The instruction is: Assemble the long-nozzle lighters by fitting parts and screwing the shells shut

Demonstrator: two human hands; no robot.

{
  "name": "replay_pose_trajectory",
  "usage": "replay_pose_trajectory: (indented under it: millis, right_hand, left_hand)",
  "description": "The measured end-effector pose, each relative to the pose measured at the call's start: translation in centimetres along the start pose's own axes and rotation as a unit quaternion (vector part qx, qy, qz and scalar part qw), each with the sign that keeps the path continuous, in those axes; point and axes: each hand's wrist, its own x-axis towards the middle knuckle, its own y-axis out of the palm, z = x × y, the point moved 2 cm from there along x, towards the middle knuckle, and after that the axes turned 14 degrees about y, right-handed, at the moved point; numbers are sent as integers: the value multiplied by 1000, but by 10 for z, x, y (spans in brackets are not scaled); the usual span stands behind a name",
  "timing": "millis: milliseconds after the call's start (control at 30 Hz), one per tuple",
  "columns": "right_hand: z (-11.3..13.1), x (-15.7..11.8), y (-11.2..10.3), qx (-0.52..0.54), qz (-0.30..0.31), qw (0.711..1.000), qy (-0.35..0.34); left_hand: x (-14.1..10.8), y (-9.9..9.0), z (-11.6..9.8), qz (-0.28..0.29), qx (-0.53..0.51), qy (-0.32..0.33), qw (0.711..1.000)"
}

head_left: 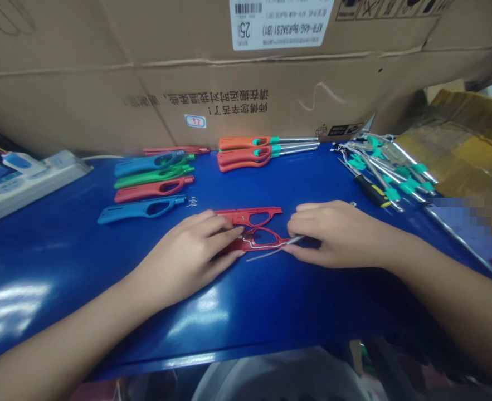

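Observation:
Two red lighter shell halves lie side by side on the blue table. My left hand (206, 242) closes its fingers on the back end of the nearer red shell half (266, 247), hiding that part. Behind it, the other red shell half (249, 216) is partly covered by the same hand. A thin white wire (257, 245) runs along the nearer half toward my right hand (329, 234). That hand pinches a metal lighter tube (295, 240) at the front end of the shell; most of the tube is hidden under the fingers. A thin clear tube sticks out toward the left.
Blue, green and red lighter shells (154, 186) lie at the left behind my left hand. Assembled lighters (246, 157) rest against the cardboard box (103, 106). Metal tubes with green parts (390, 167) and a screwdriver (371, 190) are at the right. A power strip (32, 181) lies far left.

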Motion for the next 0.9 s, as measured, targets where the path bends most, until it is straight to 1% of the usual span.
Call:
replay_pose_trajectory:
  millis: [133, 233, 400, 600, 900]
  right_hand:
    - [-1, 0, 0, 1, 6, 1000, 13]
    - [-1, 0, 1, 3, 10, 1000, 14]
    - [-1, -1, 1, 0, 12, 1000, 11]
    - [-1, 1, 0, 0, 24, 1000, 2]
    - [0, 0, 2, 3, 21, 1000, 0]
  left_hand:
    - [0, 1, 1, -14, -9, 1, 1000]
    - [0, 1, 1, -12, -11, 2, 1000]
    - [0, 3, -1, 2, 24, 14, 1000]
    - [0, 2, -3, -18, 37, 25, 999]
    - [0, 1, -5, -1, 50, 15, 999]
